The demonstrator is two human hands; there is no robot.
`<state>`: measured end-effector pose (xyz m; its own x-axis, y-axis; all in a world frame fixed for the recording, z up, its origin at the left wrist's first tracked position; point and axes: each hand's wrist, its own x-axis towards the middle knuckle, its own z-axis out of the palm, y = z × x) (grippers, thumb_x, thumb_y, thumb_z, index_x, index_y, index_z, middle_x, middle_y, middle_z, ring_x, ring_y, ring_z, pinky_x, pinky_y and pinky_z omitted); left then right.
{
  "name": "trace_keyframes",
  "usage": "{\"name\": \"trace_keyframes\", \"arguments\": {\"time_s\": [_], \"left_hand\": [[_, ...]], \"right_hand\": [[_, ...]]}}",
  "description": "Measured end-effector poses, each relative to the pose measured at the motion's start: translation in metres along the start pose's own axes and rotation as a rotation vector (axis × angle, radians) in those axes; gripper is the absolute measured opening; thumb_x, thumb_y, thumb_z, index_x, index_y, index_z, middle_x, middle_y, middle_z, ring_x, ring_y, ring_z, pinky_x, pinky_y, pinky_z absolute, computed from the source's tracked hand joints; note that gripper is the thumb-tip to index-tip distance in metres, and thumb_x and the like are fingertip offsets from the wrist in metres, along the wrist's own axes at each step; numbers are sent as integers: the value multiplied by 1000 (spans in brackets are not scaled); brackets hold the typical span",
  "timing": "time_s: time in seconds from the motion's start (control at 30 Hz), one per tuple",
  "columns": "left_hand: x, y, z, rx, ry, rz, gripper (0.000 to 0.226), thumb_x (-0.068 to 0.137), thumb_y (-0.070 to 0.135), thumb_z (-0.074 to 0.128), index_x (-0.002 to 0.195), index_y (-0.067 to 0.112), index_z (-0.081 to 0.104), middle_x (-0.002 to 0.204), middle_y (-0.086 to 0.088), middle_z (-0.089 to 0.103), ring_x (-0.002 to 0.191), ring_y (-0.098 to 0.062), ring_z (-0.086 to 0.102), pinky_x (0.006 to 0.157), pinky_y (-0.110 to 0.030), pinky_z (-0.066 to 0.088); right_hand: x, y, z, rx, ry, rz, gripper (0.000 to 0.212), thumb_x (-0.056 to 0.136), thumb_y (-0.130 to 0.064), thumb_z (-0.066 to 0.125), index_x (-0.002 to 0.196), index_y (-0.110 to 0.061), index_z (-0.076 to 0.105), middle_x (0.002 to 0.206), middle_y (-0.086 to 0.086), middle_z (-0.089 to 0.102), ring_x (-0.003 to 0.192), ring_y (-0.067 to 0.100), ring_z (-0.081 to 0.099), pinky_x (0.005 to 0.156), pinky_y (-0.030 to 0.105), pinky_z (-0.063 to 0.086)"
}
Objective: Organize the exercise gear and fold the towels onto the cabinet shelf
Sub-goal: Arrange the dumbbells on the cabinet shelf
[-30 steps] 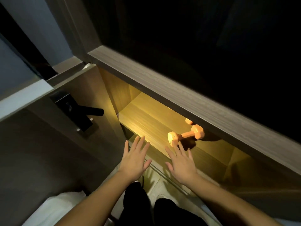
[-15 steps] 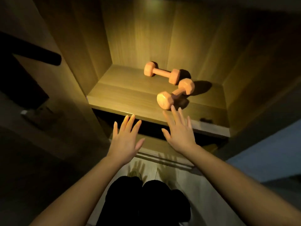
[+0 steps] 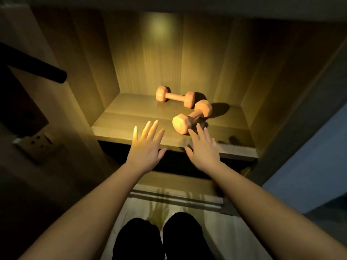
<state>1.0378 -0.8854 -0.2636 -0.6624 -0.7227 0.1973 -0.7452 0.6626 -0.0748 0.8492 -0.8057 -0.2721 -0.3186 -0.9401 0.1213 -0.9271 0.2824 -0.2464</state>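
Two orange dumbbells lie on the lit wooden cabinet shelf (image 3: 131,119). The rear dumbbell (image 3: 175,97) lies crosswise near the back wall. The front dumbbell (image 3: 191,117) lies at an angle, one end pointing toward me, its far end close to the rear one. My left hand (image 3: 146,147) is stretched out with fingers spread over the shelf's front edge, holding nothing. My right hand (image 3: 203,149) is spread too, its fingertips just short of the front dumbbell's near end. No towel is in view.
The cabinet's side walls (image 3: 90,72) close in the shelf on left and right. A dark bar (image 3: 37,66) and a wall socket (image 3: 39,141) are at the left. A dark gap lies under the shelf, with a lower ledge (image 3: 178,184) and my dark-clothed legs (image 3: 159,241) below.
The view swung from above the cabinet to straight into the shelf. Both hands have moved forward over the shelf's front edge, the right one nearer the front dumbbell.
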Motion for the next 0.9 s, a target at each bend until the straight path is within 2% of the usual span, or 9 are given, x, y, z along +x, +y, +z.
{"name": "trace_keyframes", "arguments": {"time_s": [0.07,0.17,0.23,0.37,0.43,0.57,0.63,0.77,0.9], "left_hand": [[22,-9,11,36,1,33,64,100,54,31,154,21,21,164,-7,5,151,-26,1,118,-57,9],[57,-25,27,72,-37,55,63,100,51,34,154,22,20,164,-8,5,151,-28,0,117,-59,8],[82,-33,35,103,-94,71,66,99,46,41,155,22,14,164,-8,-2,151,-29,-6,117,-60,3],[131,-38,51,149,-138,101,68,100,32,41,156,22,4,164,-9,-9,150,-31,-13,115,-61,-4],[156,-37,58,172,-146,121,67,100,27,36,156,22,0,164,-9,-11,149,-31,-15,116,-60,-5],[206,-35,66,152,-141,130,65,99,25,33,156,20,1,164,-8,-7,150,-30,-9,117,-58,0],[227,-32,69,109,-161,114,65,100,23,31,156,17,0,164,-9,-6,151,-30,-9,118,-56,1],[262,-22,74,66,-244,89,67,101,16,33,156,12,-5,164,-8,-9,151,-28,-9,119,-55,1],[290,-13,79,57,-271,83,70,99,13,38,156,12,-3,165,-5,-6,151,-22,-7,120,-55,1]], "right_hand": [[31,-4,4,43,22,-19,76,96,-38,55,155,-25,10,162,6,17,148,29,20,117,51,26],[77,-9,13,120,-19,31,68,95,-39,57,151,-22,21,150,8,42,128,27,50,106,46,44],[103,-9,21,111,-78,19,63,97,-36,54,150,-23,22,154,5,36,131,25,47,103,43,47],[134,8,34,301,-178,-15,58,97,-26,56,149,-23,30,152,4,34,138,26,36,112,40,35],[135,25,39,407,-227,36,58,95,-29,58,145,-36,28,150,-1,34,136,24,38,109,40,34],[130,60,41,346,-258,69,61,95,-36,57,132,-59,15,152,-6,31,136,25,39,104,44,39],[129,69,42,401,-294,98,59,97,-35,53,135,-58,14,154,-3,30,136,26,39,106,43,36],[133,75,44,354,-427,226,60,98,-36,51,152,-30,26,154,7,34,137,24,40,114,41,31],[130,72,29,441,-334,113,54,95,-37,58,143,-40,35,146,-4,44,128,11,46,99,26,35]]}}
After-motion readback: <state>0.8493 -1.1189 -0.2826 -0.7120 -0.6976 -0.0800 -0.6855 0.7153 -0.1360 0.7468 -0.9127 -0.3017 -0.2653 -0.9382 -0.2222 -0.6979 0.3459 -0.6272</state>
